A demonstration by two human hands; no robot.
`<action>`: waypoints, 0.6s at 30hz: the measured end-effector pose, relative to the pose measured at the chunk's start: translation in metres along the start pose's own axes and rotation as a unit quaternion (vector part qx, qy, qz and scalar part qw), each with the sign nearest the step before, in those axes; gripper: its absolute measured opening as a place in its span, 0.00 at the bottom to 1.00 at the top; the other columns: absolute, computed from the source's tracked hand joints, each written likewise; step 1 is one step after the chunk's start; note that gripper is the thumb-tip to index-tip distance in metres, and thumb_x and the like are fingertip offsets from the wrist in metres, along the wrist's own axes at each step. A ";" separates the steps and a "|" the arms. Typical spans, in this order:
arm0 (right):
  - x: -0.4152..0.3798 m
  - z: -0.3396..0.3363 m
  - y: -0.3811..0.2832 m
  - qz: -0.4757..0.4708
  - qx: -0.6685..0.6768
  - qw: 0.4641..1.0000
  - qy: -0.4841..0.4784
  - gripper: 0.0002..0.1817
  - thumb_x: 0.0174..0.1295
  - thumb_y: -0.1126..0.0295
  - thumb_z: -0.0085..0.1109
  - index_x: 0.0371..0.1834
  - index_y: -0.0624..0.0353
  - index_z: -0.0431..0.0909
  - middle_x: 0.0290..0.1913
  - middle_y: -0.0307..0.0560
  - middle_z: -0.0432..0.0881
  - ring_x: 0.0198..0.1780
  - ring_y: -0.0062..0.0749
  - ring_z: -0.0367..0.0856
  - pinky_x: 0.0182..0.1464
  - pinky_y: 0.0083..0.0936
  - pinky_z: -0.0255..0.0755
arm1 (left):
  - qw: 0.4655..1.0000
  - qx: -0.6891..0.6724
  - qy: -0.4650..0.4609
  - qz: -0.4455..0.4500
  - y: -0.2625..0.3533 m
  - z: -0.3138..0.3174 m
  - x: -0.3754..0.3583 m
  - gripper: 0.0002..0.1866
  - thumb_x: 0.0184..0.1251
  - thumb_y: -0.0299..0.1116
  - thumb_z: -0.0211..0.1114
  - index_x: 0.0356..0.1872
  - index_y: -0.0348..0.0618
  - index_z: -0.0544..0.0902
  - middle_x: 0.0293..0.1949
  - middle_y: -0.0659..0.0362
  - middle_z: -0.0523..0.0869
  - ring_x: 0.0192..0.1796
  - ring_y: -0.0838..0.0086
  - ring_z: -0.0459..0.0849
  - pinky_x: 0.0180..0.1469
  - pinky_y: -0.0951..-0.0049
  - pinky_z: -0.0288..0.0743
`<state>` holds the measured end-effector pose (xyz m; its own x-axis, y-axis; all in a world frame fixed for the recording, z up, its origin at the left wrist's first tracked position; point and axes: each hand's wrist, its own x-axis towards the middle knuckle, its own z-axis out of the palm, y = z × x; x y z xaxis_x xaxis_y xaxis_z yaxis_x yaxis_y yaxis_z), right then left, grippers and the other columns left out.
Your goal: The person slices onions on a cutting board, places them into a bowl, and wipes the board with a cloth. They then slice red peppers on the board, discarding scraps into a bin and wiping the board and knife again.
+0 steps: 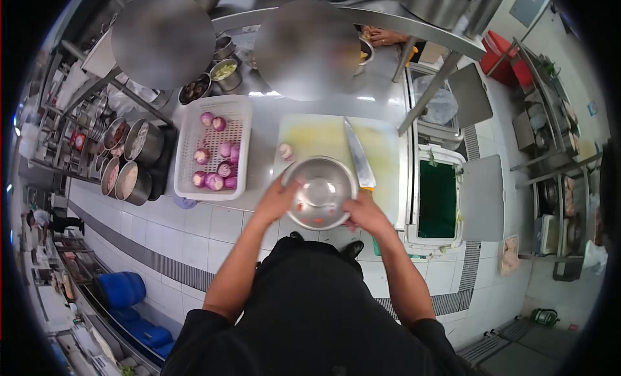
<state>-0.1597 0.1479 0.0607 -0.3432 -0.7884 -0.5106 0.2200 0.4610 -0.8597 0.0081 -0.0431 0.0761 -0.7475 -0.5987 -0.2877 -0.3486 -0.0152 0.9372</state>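
Observation:
My left hand (278, 198) and my right hand (363, 212) grip opposite sides of a steel mixing bowl (321, 193), held in front of my body at the counter's edge. A few small reddish-orange bits lie inside the bowl. Behind it is a white, yellow-stained cutting board (381, 140). On that board rests a large kitchen knife (359, 153), its yellow handle pointing toward me, close to my right hand. A single peeled-looking onion (286, 151) sits at the board's left side, just beyond my left hand. Farther left, a white perforated basket (183, 133) holds several purple onions (213, 181).
An open bin (440, 195) with a dark green inside stands right of the counter, its grey lid (482, 198) folded outward. Steel pots (143, 143) stand at the left. A shelf post (430, 91) rises at the back right. Another person's hand (385, 36) is across the counter.

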 end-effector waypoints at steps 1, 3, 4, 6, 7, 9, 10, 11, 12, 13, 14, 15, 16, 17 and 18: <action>0.011 0.019 -0.017 0.000 -0.041 0.998 -0.049 0.17 0.74 0.62 0.54 0.51 0.69 0.78 0.27 0.46 0.81 0.19 0.26 0.77 0.23 0.27 0.74 | 0.996 0.005 0.014 -0.084 -0.016 -0.036 0.005 0.26 0.82 0.50 0.60 0.59 0.34 0.83 0.39 0.60 0.87 0.40 0.78 0.80 0.43 0.72 0.77; 0.025 0.042 -0.052 -0.015 -0.002 0.997 -0.081 0.20 0.76 0.57 0.54 0.52 0.68 0.79 0.29 0.44 0.81 0.21 0.24 0.77 0.25 0.25 0.73 | 0.991 0.053 0.055 -0.109 -0.004 -0.092 -0.014 0.24 0.83 0.49 0.59 0.49 0.33 0.85 0.35 0.62 0.85 0.39 0.80 0.78 0.39 0.74 0.74; 0.036 0.056 -0.066 -0.029 0.042 0.992 -0.114 0.23 0.77 0.52 0.55 0.53 0.66 0.80 0.31 0.43 0.81 0.22 0.23 0.77 0.27 0.22 0.72 | 0.994 -0.003 0.080 -0.079 -0.018 -0.116 -0.021 0.24 0.83 0.49 0.59 0.52 0.33 0.84 0.38 0.60 0.85 0.40 0.80 0.79 0.39 0.73 0.75; 0.056 0.070 -0.077 -0.086 0.025 0.992 -0.093 0.24 0.80 0.54 0.54 0.65 0.63 0.80 0.30 0.40 0.80 0.25 0.22 0.77 0.30 0.21 0.73 | 0.988 -0.064 0.134 -0.049 -0.040 -0.162 -0.047 0.24 0.83 0.48 0.58 0.56 0.32 0.82 0.41 0.59 0.86 0.41 0.79 0.80 0.38 0.72 0.75; 0.067 0.081 -0.085 -0.091 0.004 0.991 -0.096 0.23 0.80 0.57 0.54 0.68 0.62 0.78 0.30 0.39 0.80 0.26 0.21 0.77 0.32 0.20 0.74 | 0.960 -0.166 0.223 -0.033 -0.047 -0.181 -0.062 0.24 0.83 0.47 0.58 0.60 0.33 0.79 0.46 0.57 0.85 0.43 0.76 0.82 0.38 0.70 0.76; 0.086 0.115 -0.098 -0.100 -0.026 0.985 -0.139 0.24 0.77 0.56 0.59 0.67 0.61 0.80 0.31 0.40 0.81 0.27 0.21 0.78 0.33 0.21 0.75 | 0.908 -0.270 0.321 -0.013 -0.065 -0.219 -0.094 0.25 0.84 0.47 0.57 0.65 0.33 0.76 0.50 0.55 0.85 0.44 0.74 0.84 0.38 0.69 0.76; 0.095 0.132 -0.105 -0.109 -0.047 0.980 -0.161 0.24 0.74 0.55 0.64 0.65 0.61 0.81 0.32 0.40 0.83 0.28 0.21 0.79 0.34 0.23 0.76 | 0.867 -0.311 0.390 0.001 -0.076 -0.241 -0.111 0.25 0.84 0.47 0.56 0.67 0.35 0.73 0.53 0.54 0.85 0.46 0.71 0.84 0.38 0.67 0.76; 0.103 0.153 -0.113 -0.109 -0.058 0.977 -0.172 0.24 0.74 0.55 0.64 0.65 0.61 0.81 0.32 0.40 0.83 0.28 0.21 0.79 0.34 0.23 0.76 | 0.819 -0.350 0.455 0.015 -0.086 -0.259 -0.126 0.26 0.85 0.47 0.55 0.70 0.37 0.71 0.55 0.53 0.84 0.47 0.69 0.85 0.37 0.66 0.77; 0.111 0.180 -0.122 -0.158 -0.113 0.968 -0.160 0.23 0.73 0.56 0.66 0.63 0.60 0.83 0.33 0.42 0.84 0.30 0.22 0.80 0.35 0.24 0.76 | 0.794 -0.357 0.491 0.015 -0.090 -0.272 -0.142 0.26 0.85 0.48 0.54 0.69 0.38 0.71 0.55 0.54 0.84 0.47 0.69 0.85 0.37 0.67 0.76; 0.118 0.209 -0.132 -0.208 -0.166 0.952 -0.150 0.23 0.71 0.56 0.67 0.61 0.60 0.84 0.34 0.43 0.85 0.31 0.23 0.80 0.37 0.26 0.77 | 0.767 -0.364 0.528 0.014 -0.095 -0.282 -0.158 0.25 0.85 0.49 0.53 0.68 0.39 0.72 0.54 0.54 0.85 0.46 0.68 0.85 0.36 0.68 0.76; 0.123 0.236 -0.145 -0.267 -0.199 0.935 -0.121 0.20 0.69 0.57 0.68 0.55 0.60 0.87 0.38 0.48 0.89 0.35 0.28 0.86 0.40 0.29 0.79 | 0.735 -0.376 0.563 0.012 -0.110 -0.293 -0.170 0.24 0.86 0.51 0.51 0.64 0.41 0.73 0.52 0.55 0.85 0.44 0.70 0.85 0.34 0.70 0.75; 0.130 0.263 -0.158 -0.268 -0.211 0.930 -0.135 0.20 0.69 0.57 0.68 0.55 0.60 0.87 0.38 0.48 0.89 0.35 0.28 0.86 0.40 0.29 0.79 | 0.723 -0.385 0.574 0.012 -0.118 -0.296 -0.180 0.24 0.86 0.51 0.51 0.64 0.41 0.73 0.52 0.55 0.85 0.44 0.70 0.85 0.34 0.70 0.75; 0.139 0.290 -0.170 -0.343 -0.302 0.880 -0.128 0.19 0.69 0.59 0.66 0.56 0.59 0.86 0.40 0.46 0.90 0.38 0.31 0.87 0.43 0.33 0.80 | 0.696 -0.397 0.599 0.003 -0.125 -0.298 -0.192 0.23 0.86 0.51 0.51 0.63 0.42 0.74 0.51 0.55 0.85 0.43 0.70 0.85 0.34 0.70 0.75; 0.149 0.317 -0.179 -0.414 -0.386 0.815 -0.121 0.18 0.69 0.61 0.65 0.57 0.58 0.86 0.41 0.45 0.90 0.41 0.34 0.89 0.46 0.37 0.81 | 0.668 -0.408 0.623 -0.008 -0.134 -0.297 -0.204 0.22 0.86 0.51 0.51 0.61 0.42 0.74 0.50 0.55 0.85 0.41 0.71 0.85 0.33 0.70 0.74; 0.160 0.344 -0.183 -0.413 -0.395 0.809 -0.137 0.18 0.69 0.61 0.65 0.57 0.58 0.86 0.41 0.45 0.90 0.41 0.34 0.89 0.46 0.37 0.81 | 0.658 -0.420 0.624 -0.014 -0.153 -0.296 -0.215 0.21 0.85 0.51 0.51 0.59 0.43 0.74 0.48 0.55 0.86 0.39 0.70 0.85 0.32 0.69 0.75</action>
<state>0.0596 -0.2029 0.1412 0.1648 -0.9710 0.1730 -0.6707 -0.2390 -0.7022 0.3894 -0.1491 0.0532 0.4828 -0.7725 -0.4126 0.4761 -0.1639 0.8640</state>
